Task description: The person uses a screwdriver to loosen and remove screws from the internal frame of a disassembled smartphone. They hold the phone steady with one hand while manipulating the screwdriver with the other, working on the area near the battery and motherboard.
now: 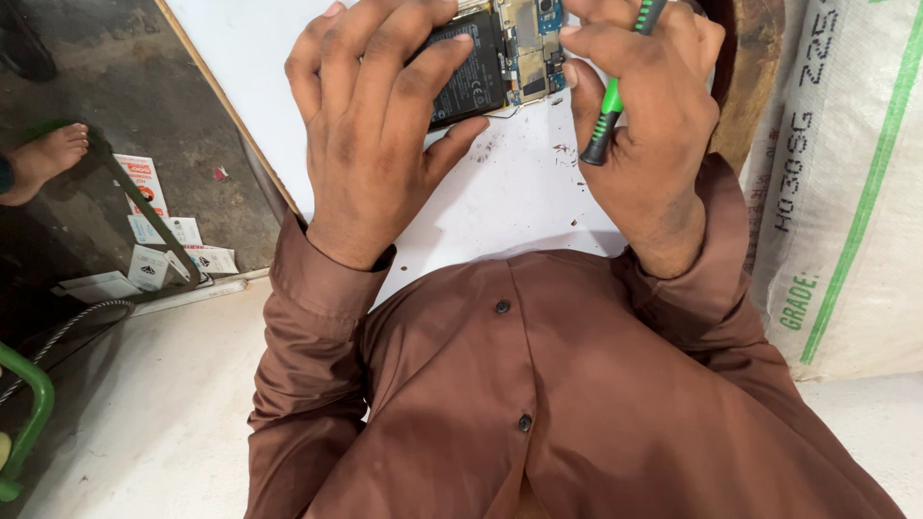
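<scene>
Phone [495, 58], back off, battery and board bared, lies on the white counter [500, 192], long axis unclear. Left hand [370, 125] grips it; right hand [639, 115] holds a screwdriver [608, 106], tip pointing away.

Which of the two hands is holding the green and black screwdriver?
The right hand grips the green and black screwdriver. The left hand carries no tool; it holds down the opened phone.

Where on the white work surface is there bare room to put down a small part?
The widest bare patch of the white surface lies between the left hand and right hand, below the opened phone and above the brown shirt. A few dark specks dot it. The upper left corner is bare too. It is crowded around the phone, under both hands and the green-and-black screwdriver.
</scene>
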`<action>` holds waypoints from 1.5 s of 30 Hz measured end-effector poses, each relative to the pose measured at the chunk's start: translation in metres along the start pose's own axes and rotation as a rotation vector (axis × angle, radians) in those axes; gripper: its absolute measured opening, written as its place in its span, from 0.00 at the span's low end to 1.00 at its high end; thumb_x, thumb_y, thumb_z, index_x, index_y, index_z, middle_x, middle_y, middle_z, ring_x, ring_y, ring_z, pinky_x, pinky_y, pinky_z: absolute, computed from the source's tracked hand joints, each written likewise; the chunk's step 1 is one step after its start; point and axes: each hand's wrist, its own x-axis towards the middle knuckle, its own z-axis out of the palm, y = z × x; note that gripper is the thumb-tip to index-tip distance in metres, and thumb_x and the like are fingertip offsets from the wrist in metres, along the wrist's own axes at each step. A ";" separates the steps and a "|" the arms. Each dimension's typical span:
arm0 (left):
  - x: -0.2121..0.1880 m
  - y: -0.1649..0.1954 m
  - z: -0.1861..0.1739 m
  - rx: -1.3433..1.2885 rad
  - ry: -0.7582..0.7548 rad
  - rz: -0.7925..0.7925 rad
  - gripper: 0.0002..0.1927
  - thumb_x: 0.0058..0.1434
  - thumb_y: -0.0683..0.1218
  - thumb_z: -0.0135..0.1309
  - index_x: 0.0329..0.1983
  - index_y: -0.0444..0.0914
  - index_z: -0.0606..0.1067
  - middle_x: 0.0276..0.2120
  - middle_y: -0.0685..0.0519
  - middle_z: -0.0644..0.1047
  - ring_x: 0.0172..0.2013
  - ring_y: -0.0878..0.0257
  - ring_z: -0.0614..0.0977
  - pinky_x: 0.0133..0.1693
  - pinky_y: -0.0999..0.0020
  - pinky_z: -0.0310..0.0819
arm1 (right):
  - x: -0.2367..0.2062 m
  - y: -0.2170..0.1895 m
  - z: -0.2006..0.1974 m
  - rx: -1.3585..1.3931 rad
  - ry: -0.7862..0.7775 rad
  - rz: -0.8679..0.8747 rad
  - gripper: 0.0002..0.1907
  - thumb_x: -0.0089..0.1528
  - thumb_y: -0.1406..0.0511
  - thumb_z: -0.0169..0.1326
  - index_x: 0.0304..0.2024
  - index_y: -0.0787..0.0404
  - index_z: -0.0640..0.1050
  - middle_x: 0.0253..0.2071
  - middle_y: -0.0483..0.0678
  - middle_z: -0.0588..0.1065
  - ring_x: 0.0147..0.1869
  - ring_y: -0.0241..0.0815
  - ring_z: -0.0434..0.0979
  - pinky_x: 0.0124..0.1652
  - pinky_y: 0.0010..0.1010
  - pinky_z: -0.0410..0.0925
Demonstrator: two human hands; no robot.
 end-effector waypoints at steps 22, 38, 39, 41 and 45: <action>-0.003 -0.002 0.005 -0.011 0.062 0.110 0.32 0.66 0.47 0.73 0.66 0.42 0.67 0.65 0.54 0.69 0.66 0.53 0.70 0.64 0.49 0.59 | 0.007 -0.002 0.003 0.203 0.000 0.043 0.19 0.68 0.77 0.66 0.55 0.64 0.72 0.53 0.52 0.74 0.57 0.48 0.76 0.54 0.34 0.71; -0.007 -0.005 0.011 -0.027 0.051 0.086 0.36 0.62 0.48 0.73 0.67 0.42 0.65 0.70 0.54 0.67 0.67 0.54 0.67 0.64 0.50 0.57 | 0.010 -0.004 0.004 0.059 0.009 0.019 0.20 0.67 0.72 0.69 0.56 0.62 0.73 0.51 0.51 0.72 0.54 0.52 0.75 0.50 0.38 0.70; -0.007 -0.005 0.011 -0.023 0.053 0.087 0.36 0.62 0.48 0.73 0.68 0.42 0.65 0.70 0.54 0.67 0.67 0.53 0.67 0.63 0.50 0.57 | 0.011 -0.005 0.004 0.046 0.015 0.021 0.20 0.67 0.73 0.67 0.56 0.62 0.73 0.51 0.51 0.72 0.55 0.52 0.75 0.51 0.38 0.70; -0.006 -0.004 0.011 -0.021 0.053 0.086 0.36 0.62 0.48 0.73 0.67 0.42 0.65 0.69 0.54 0.67 0.67 0.54 0.68 0.63 0.50 0.58 | 0.011 -0.005 0.003 0.051 0.017 0.037 0.20 0.66 0.75 0.66 0.56 0.62 0.73 0.51 0.52 0.72 0.54 0.52 0.75 0.51 0.38 0.70; -0.007 -0.004 0.010 -0.028 0.052 0.084 0.35 0.60 0.47 0.71 0.66 0.42 0.65 0.68 0.55 0.67 0.66 0.55 0.68 0.64 0.51 0.58 | 0.011 -0.006 0.003 0.073 0.022 0.066 0.19 0.66 0.77 0.65 0.55 0.62 0.73 0.50 0.51 0.73 0.53 0.51 0.76 0.50 0.36 0.70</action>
